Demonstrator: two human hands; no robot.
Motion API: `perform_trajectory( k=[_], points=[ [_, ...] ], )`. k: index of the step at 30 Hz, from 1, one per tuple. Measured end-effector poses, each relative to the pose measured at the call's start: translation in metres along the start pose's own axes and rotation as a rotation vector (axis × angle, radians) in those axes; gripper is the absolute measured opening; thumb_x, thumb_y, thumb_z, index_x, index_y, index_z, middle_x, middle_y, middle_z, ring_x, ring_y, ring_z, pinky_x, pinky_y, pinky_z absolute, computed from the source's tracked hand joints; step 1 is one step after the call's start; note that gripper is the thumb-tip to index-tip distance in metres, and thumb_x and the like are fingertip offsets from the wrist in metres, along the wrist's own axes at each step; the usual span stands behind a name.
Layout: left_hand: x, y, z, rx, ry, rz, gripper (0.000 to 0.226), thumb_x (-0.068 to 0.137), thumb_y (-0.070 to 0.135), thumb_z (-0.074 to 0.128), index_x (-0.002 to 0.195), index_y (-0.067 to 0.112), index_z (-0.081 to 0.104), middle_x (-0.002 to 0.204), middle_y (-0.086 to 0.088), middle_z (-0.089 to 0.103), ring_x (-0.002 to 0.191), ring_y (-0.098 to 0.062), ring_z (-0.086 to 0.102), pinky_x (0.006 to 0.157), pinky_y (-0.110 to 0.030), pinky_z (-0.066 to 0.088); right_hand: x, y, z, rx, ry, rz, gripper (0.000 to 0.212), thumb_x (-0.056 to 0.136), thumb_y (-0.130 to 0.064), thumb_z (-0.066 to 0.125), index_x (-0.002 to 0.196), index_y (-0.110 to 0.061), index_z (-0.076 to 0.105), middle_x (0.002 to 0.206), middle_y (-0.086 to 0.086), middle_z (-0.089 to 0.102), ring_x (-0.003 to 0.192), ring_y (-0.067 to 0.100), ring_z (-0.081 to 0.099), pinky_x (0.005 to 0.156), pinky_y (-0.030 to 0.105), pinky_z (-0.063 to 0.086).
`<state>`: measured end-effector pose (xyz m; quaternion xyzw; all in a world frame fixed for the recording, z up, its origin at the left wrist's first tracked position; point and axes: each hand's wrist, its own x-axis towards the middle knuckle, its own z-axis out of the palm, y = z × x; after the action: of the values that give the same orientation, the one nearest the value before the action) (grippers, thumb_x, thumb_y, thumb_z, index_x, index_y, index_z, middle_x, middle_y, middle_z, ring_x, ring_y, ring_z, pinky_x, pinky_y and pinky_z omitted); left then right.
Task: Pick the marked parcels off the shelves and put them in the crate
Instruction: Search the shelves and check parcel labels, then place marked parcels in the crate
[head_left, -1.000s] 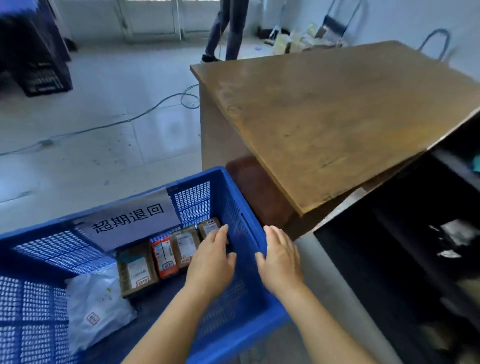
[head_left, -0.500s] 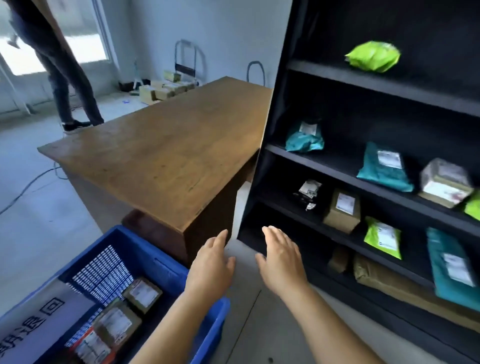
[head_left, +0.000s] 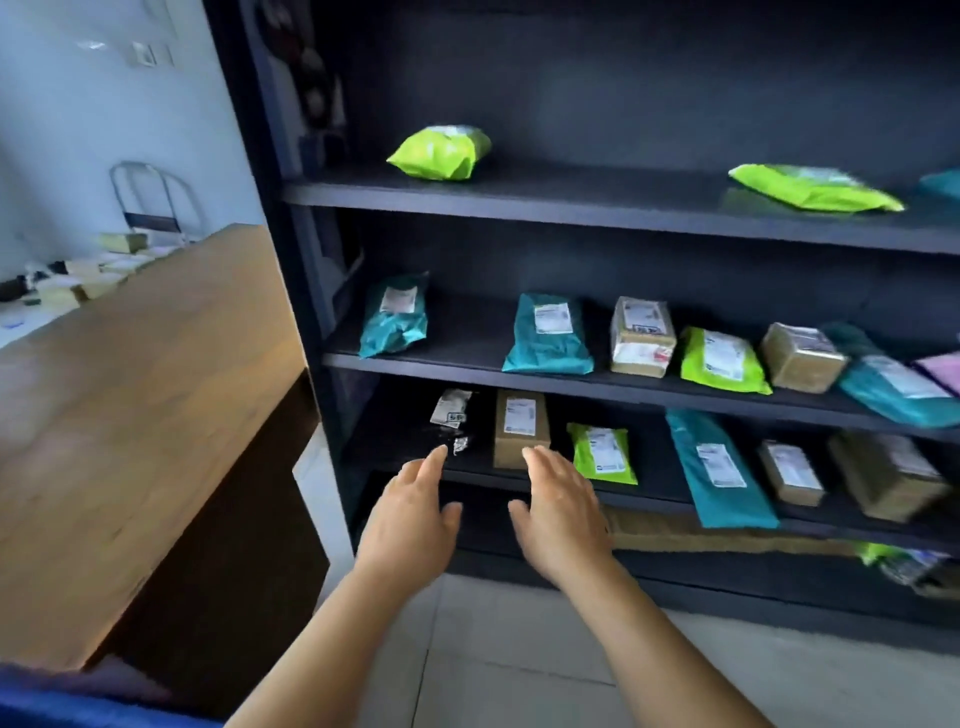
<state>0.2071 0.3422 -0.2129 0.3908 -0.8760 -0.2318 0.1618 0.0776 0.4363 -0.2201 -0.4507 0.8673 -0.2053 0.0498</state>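
Head view: my left hand (head_left: 410, 519) and right hand (head_left: 561, 512) are both raised before the dark shelves (head_left: 597, 387), fingers (head_left: 434, 460) spread and empty. A brown box parcel (head_left: 519, 434) stands just beyond my right fingertips; a green parcel (head_left: 602, 452) lies right of them. The blue crate (head_left: 78, 706) edge sits low left, behind my hands.

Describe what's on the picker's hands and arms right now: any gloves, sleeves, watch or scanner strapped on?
Nothing is worn. The left hand and right hand are both bare, with no gloves, rings or finger scanner visible. Both forearms are uncovered down to the frame's bottom edge, so no sleeves show. No watch, wristband, strap or cable shows on either wrist.
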Motion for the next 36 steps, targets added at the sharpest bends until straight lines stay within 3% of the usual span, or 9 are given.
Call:
perform_trajectory(
  k=[3, 13, 18, 26, 31, 36],
  points=[
    [0.032, 0.030, 0.013, 0.028, -0.009, 0.026, 0.065, 0.095, 0.030, 0.051, 0.150, 0.025, 0.019, 0.145, 0.003, 0.037, 0.128, -0.017, 0.043, 0.099, -0.027, 0.041, 0.025, 0.031, -0.017, 0.010, 0.020, 0.022, 0.058, 0.094, -0.028, 0.052, 0.146, -0.016, 0.028, 0.152, -0.001, 0.029, 0.141, 0.018, 0.024, 0.115, 0.029, 0.017],
    [0.140, 0.110, 0.082, 0.056, -0.090, 0.061, 0.066, 0.096, 0.027, 0.049, 0.152, 0.024, 0.014, 0.152, 0.003, 0.030, 0.137, -0.019, 0.033, 0.105, -0.034, 0.040, 0.118, 0.143, -0.068, 0.011, 0.016, 0.108, 0.063, 0.097, -0.032, 0.046, 0.152, -0.017, 0.018, 0.159, 0.000, 0.017, 0.146, 0.018, 0.014, 0.119, 0.031, 0.012],
    [0.183, 0.128, 0.109, 0.055, -0.145, 0.082, 0.065, 0.096, 0.028, 0.048, 0.152, 0.021, 0.015, 0.149, 0.002, 0.032, 0.134, -0.019, 0.035, 0.105, -0.031, 0.039, 0.150, 0.179, -0.069, 0.021, -0.004, 0.174, 0.063, 0.097, -0.032, 0.048, 0.151, -0.017, 0.019, 0.158, 0.000, 0.019, 0.145, 0.018, 0.018, 0.117, 0.031, 0.016],
    [0.275, 0.134, 0.145, 0.045, -0.256, 0.139, 0.064, 0.097, 0.027, 0.045, 0.152, 0.022, 0.013, 0.153, 0.000, 0.027, 0.141, -0.021, 0.026, 0.112, -0.036, 0.031, 0.214, 0.203, -0.059, 0.042, 0.019, 0.270, 0.062, 0.095, -0.034, 0.051, 0.148, -0.018, 0.025, 0.155, -0.001, 0.025, 0.141, 0.018, 0.025, 0.113, 0.030, 0.023],
    [0.334, 0.119, 0.162, 0.097, -0.309, 0.154, 0.065, 0.096, 0.027, 0.047, 0.152, 0.024, 0.015, 0.156, 0.001, 0.023, 0.143, -0.022, 0.022, 0.117, -0.037, 0.022, 0.261, 0.203, -0.053, 0.049, 0.006, 0.299, 0.061, 0.095, -0.032, 0.050, 0.149, -0.017, 0.024, 0.156, 0.000, 0.024, 0.144, 0.016, 0.019, 0.117, 0.028, 0.017],
    [0.373, 0.092, 0.174, 0.311, -0.387, 0.127, 0.067, 0.096, 0.042, 0.043, 0.152, 0.032, 0.007, 0.161, 0.002, 0.000, 0.147, -0.028, -0.007, 0.117, -0.051, 0.004, 0.299, 0.189, -0.021, 0.116, -0.082, 0.220, 0.060, 0.097, -0.029, 0.049, 0.150, -0.022, 0.023, 0.157, -0.004, 0.022, 0.144, 0.013, 0.019, 0.114, 0.026, 0.020]
  ],
)
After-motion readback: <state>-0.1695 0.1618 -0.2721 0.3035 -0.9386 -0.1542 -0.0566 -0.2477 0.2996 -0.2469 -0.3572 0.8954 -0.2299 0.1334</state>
